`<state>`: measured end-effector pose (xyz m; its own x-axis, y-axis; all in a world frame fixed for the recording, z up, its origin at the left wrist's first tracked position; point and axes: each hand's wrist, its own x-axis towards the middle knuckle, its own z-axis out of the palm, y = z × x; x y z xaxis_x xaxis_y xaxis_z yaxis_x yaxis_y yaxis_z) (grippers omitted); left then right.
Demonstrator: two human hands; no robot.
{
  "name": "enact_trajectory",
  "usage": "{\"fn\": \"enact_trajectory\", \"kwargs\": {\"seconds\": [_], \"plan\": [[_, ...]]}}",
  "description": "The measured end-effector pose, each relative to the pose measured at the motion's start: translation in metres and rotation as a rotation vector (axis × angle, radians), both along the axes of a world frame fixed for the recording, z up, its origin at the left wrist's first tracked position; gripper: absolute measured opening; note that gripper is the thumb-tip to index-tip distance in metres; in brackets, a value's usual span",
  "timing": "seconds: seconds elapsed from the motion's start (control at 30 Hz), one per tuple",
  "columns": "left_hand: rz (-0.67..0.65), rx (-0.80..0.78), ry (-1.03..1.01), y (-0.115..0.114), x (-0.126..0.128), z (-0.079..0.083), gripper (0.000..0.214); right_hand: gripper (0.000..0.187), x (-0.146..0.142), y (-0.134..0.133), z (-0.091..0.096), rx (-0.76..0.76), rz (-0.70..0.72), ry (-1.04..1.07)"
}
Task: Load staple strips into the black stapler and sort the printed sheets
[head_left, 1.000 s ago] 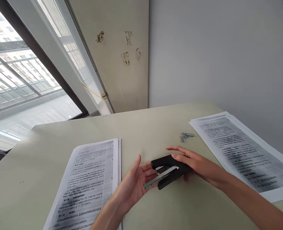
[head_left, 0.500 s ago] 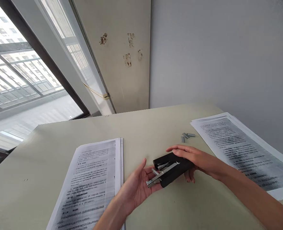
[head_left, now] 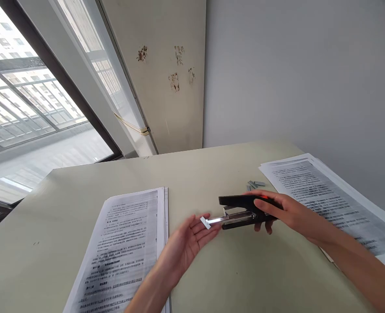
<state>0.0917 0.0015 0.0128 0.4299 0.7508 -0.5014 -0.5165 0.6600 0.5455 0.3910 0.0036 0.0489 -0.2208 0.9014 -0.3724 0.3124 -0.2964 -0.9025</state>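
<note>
Two hands share this work. My right hand (head_left: pixel 279 213) is wrapped shut around the rear of the black stapler (head_left: pixel 236 201), holding it just above the table (head_left: pixel 212 169), between the paper stacks. Its top arm stands lifted, and the metal staple rail (head_left: pixel 214 220) juts out toward my left hand (head_left: pixel 186 244). That hand lies palm up with the fingers loosely spread and holds nothing. Its fingertips are at the rail's tip, though I cannot tell whether they touch it.

To do this well, I judge the right hand should keep the body level and steady. The left fingers should meet the rail squarely at its end, staying out of the gap under the lifted arm.

By count there is one stapler. There are two stacks of printed sheets, the left stack (head_left: pixel 124 243) and the right stack (head_left: pixel 329 200). Loose staple strips (head_left: pixel 254 184) lie beyond my right hand, about three, partly hidden by the stapler.
</note>
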Motion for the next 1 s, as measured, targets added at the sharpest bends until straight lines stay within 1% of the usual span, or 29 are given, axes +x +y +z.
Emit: {"fn": "enact_trajectory", "kwargs": {"seconds": [0.13,0.23,0.37,0.5,0.63,0.73,0.83,0.9,1.0], "plan": [[0.188,0.043,0.137,0.003,-0.002,0.014,0.03,0.059,0.009,-0.007,-0.016,0.17,0.017,-0.125],[0.299,0.07,0.194,0.003,-0.002,0.02,0.03,0.052,0.007,-0.013,-0.032,0.246,0.03,-0.145],[0.361,0.001,0.163,0.005,-0.005,0.023,0.03,0.05,-0.004,-0.019,-0.045,0.304,-0.017,-0.184],[0.425,-0.013,0.11,0.009,-0.01,0.025,0.035,0.049,-0.014,-0.024,-0.049,0.346,-0.02,-0.211],[0.394,-0.021,0.064,0.009,-0.01,0.031,0.039,0.045,-0.022,-0.025,-0.052,0.374,0.002,-0.221],[0.345,-0.021,0.026,0.006,-0.008,0.036,0.039,0.037,-0.024,-0.023,-0.058,0.473,0.066,-0.228],[0.299,0.009,-0.031,0.002,-0.007,0.04,0.039,0.03,-0.025,-0.022,-0.064,0.539,0.129,-0.289],[0.263,0.028,-0.078,-0.001,-0.006,0.041,0.039,0.034,-0.027,-0.024,-0.063,0.619,0.137,-0.342],[0.216,0.059,-0.148,-0.007,-0.003,0.043,0.041,0.055,-0.042,-0.032,-0.052,0.867,0.062,-0.426]]}}
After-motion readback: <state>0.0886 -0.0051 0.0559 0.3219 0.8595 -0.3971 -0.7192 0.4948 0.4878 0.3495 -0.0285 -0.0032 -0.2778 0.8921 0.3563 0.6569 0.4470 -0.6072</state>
